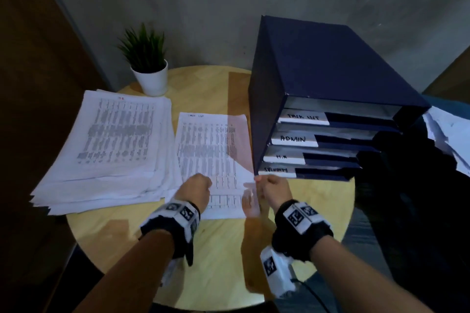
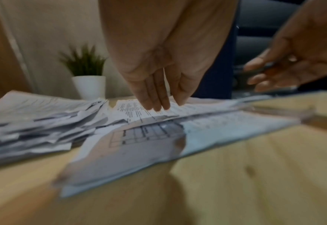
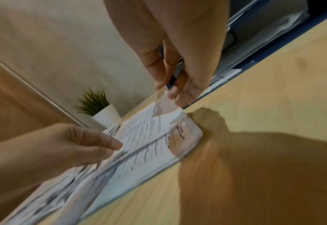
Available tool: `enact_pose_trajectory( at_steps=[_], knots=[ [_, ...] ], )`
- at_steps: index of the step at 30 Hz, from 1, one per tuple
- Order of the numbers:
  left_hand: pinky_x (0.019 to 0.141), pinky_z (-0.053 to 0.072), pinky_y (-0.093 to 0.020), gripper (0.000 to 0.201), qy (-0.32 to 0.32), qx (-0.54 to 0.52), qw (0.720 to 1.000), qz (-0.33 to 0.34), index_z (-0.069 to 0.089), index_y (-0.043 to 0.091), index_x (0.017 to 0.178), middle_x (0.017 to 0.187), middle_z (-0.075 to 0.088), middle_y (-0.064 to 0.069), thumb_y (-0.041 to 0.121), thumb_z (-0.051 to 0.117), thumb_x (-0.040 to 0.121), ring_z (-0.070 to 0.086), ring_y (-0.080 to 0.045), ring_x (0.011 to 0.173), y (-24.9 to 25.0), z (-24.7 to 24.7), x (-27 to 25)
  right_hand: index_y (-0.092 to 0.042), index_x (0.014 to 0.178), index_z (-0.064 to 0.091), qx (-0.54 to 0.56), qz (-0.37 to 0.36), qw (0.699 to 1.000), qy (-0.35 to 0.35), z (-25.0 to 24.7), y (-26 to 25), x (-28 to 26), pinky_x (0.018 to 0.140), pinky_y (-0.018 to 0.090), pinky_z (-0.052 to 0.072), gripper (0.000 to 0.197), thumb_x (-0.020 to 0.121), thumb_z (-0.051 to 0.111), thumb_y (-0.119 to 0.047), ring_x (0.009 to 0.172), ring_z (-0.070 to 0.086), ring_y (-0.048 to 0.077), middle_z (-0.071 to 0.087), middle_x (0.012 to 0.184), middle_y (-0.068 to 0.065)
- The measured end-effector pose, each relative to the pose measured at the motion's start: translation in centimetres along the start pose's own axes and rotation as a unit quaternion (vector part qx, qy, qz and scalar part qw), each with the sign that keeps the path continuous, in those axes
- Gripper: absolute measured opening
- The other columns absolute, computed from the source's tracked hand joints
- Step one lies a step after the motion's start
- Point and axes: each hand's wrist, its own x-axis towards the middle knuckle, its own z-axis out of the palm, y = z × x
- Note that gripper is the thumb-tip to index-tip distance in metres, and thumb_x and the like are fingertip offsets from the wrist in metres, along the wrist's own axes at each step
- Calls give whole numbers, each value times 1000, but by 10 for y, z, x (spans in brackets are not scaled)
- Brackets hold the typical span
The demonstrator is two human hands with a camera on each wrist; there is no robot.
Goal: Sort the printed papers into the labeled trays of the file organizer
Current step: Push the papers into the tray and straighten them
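A printed sheet headed "Task List" lies mid-table inside a clear sleeve. My left hand presses its straight fingers down on the sheet. My right hand pinches the sleeve's right edge between thumb and fingers and lifts that translucent layer off the paper. To the left lies a thick stack of printed papers. The navy file organizer stands at the right, its trays labeled TASK LIST, ADMIN, H.R and SECURITY.
A potted plant in a white pot stands at the back of the round wooden table. Loose white papers lie off to the right beyond the organizer. A grey wall runs behind the table.
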Motion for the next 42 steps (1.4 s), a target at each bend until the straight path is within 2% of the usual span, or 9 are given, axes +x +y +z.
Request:
enact_pose_trajectory(
  at_steps=[3, 8, 13, 19, 24, 29, 33, 38, 42],
  knots=[
    [100, 40, -32, 38, -7, 122, 990, 65, 49, 3, 130, 142, 42, -12, -2, 36, 94, 46, -24, 128, -3, 4, 5, -7, 102, 67, -120, -37, 990, -59, 14, 4, 2, 94, 21, 42, 21, 95, 47, -9, 110, 60, 19, 66, 112, 7],
    [102, 39, -36, 44, -8, 246, 963, 107, 37, 1, 135, 142, 38, -16, -5, 37, 91, 41, -29, 130, -6, 4, 13, -19, 71, 52, -451, -166, 868, -128, 34, 5, -3, 82, 22, 36, 21, 92, 46, -19, 115, 48, 22, 42, 102, 4],
    [94, 45, -41, 49, -36, 272, 955, 116, 32, 0, 137, 135, 42, -18, -10, 37, 90, 47, -33, 122, -8, -1, 14, -23, 70, 40, -480, -188, 845, -143, 35, 6, -4, 82, 25, 34, 28, 97, 35, -22, 117, 41, 19, 31, 101, 0],
    [92, 45, -40, 39, -78, 235, 964, 100, 46, 3, 129, 134, 41, -10, 27, 42, 99, 53, -33, 117, -10, -15, 21, -15, 105, 61, -443, -174, 873, -103, 32, 4, -4, 93, 23, 40, 28, 99, 37, -26, 114, 50, 17, 46, 107, 1],
    [88, 46, -42, 49, -106, 255, 952, 129, 46, 1, 129, 135, 39, -12, 37, 44, 97, 54, -36, 113, -6, -9, 0, -10, 134, 46, -299, -31, 953, 46, 27, 3, 3, 99, 29, 37, 43, 93, 50, -20, 123, 44, 32, 46, 131, 22],
    [80, 45, -42, 47, -123, 267, 946, 140, 49, -1, 125, 133, 40, -13, 37, 43, 97, 56, -36, 109, -5, -1, -29, -1, 109, 59, -273, 92, 957, 15, 26, 9, 6, 83, 30, 43, 32, 86, 55, -24, 99, 56, 32, 60, 113, 20],
    [60, 34, -34, 54, -145, 277, 934, 173, 57, -3, 116, 126, 45, -13, 45, 42, 96, 57, -35, 92, -6, 3, -50, 0, 99, 61, -268, 71, 961, -5, 10, 16, -6, 71, 23, 34, 17, 89, 54, -12, 80, 47, 23, 60, 96, 15],
    [81, 48, -34, 49, -128, 94, 979, 125, 60, 12, 123, 123, 59, -5, 48, 41, 96, 58, -28, 113, -15, 9, -65, -11, 73, 50, -205, 61, 976, -25, -6, 43, -23, 72, 25, 36, 17, 87, 53, -1, 80, 54, 28, 56, 79, 12],
    [117, 28, -38, 54, 3, -92, 995, -34, 32, 23, 145, 153, 30, -3, 32, 47, 95, 32, -21, 140, -24, 2, -54, -3, 67, 51, -107, 80, 989, -70, -24, 63, -32, 67, 26, 33, 27, 90, 47, 10, 78, 44, 23, 50, 66, 9]
  ],
)
